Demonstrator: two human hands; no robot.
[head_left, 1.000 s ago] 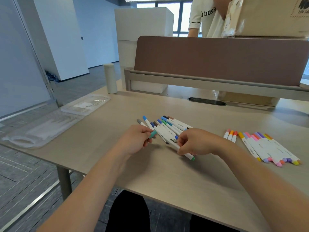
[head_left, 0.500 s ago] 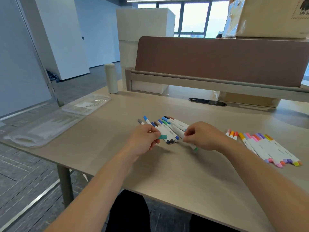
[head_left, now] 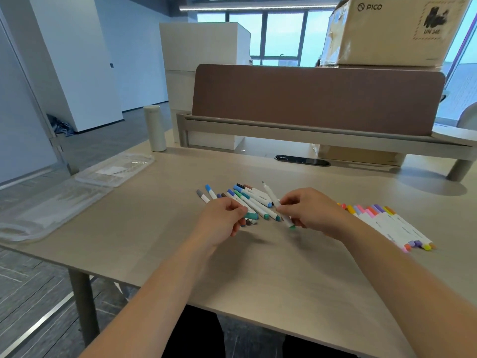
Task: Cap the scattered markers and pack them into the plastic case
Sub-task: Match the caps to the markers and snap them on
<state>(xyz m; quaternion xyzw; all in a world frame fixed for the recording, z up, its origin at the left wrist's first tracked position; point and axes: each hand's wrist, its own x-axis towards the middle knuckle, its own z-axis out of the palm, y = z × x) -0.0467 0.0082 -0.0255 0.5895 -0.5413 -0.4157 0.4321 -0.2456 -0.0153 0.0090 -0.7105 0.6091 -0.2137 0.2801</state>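
Note:
A pile of white markers with blue, green and brown caps lies mid-table. My right hand pinches one uncapped white marker, tip pointing up and away, green end toward me. My left hand pinches a teal cap just left of it, over the pile's near edge. A second row of capped markers in pink, orange, yellow and purple lies to the right. The clear plastic case lies open at the table's left edge.
A white cylinder bottle stands at the back left. A brown desk divider on a grey shelf runs along the back, with a cardboard box on top. A black cable grommet sits behind the pile.
My right hand has lifted the marker out of the pile and tilted its tip upward. My left hand keeps the teal cap and has shifted slightly. The person behind the divider is no longer in view.

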